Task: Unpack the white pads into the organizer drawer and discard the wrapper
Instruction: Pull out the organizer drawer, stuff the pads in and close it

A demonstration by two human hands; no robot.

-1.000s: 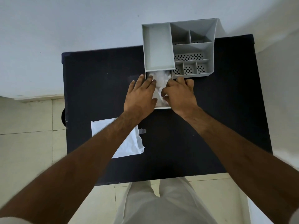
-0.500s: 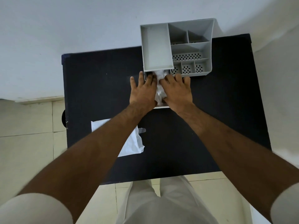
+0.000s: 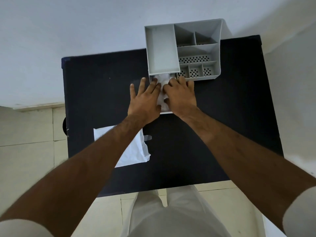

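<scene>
Over the pulled-out drawer (image 3: 168, 112), our left hand (image 3: 145, 101) and right hand (image 3: 180, 97) lie flat, fingers spread, pressing the pads (image 3: 163, 79) down inside. Next we judge: shut it, then bin the wrapper (image 3: 135, 154) lying near us.

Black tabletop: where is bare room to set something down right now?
The black tabletop is bare right of the right hand, below the grey plastic organizer. A second patch lies left of the left hand, above the white plastic wrapper. It is crowded at the open drawer, where both hands press white pads.
</scene>
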